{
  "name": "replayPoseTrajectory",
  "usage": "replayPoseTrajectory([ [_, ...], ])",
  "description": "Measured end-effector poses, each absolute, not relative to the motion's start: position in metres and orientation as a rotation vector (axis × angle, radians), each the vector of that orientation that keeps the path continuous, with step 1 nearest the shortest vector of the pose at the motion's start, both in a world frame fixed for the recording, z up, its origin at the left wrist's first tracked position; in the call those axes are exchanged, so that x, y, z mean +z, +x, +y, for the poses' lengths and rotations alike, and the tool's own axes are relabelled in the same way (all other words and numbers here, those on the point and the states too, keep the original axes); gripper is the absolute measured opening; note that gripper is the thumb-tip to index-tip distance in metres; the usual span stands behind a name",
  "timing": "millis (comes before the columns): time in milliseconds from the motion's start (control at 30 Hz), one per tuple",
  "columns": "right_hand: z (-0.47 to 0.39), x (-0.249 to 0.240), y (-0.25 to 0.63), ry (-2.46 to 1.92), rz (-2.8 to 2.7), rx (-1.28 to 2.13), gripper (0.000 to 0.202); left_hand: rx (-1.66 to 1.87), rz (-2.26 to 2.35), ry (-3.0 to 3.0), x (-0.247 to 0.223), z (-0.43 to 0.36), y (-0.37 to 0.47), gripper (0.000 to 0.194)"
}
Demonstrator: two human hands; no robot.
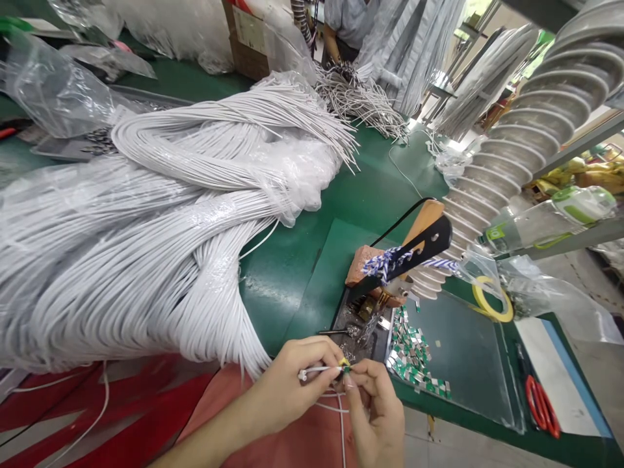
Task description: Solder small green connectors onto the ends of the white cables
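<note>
Near the table's front edge, my left hand (292, 377) pinches a white cable (316, 369), its cut end sticking out past the fingers. My right hand (375, 406) meets it fingertip to fingertip, closed on a small green connector board (346, 369) at the cable's other end. A small yellow bit (344, 361) shows between the hands; what it is, I cannot make out. Just beyond lies a dark metal tray (358, 341) with small metal scraps. Many loose green-and-silver connector boards (412, 351) are spread to the right of my right hand.
Big bundles of white cable (146, 286) fill the left side. A brick (363, 263) with a black perforated bar (404, 257) stands ahead, near a ribbed duct hose (517, 143). Rightward are yellow tape (492, 300) and red-handled scissors (541, 406). A co-worker (348, 26) is across the table.
</note>
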State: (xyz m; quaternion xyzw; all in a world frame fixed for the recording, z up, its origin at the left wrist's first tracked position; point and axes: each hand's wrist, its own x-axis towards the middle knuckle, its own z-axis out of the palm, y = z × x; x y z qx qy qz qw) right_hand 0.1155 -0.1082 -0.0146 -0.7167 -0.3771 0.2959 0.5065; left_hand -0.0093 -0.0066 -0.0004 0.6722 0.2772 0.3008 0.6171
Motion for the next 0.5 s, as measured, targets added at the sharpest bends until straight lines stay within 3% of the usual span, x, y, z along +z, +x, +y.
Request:
replayPoseTrajectory([
  [500, -0.103, -0.004, 0.123, -1.722, -0.830, 0.676, 0.021, 0.790, 0.640, 1.712, 0.000, -0.004, -0.002, 0.018],
])
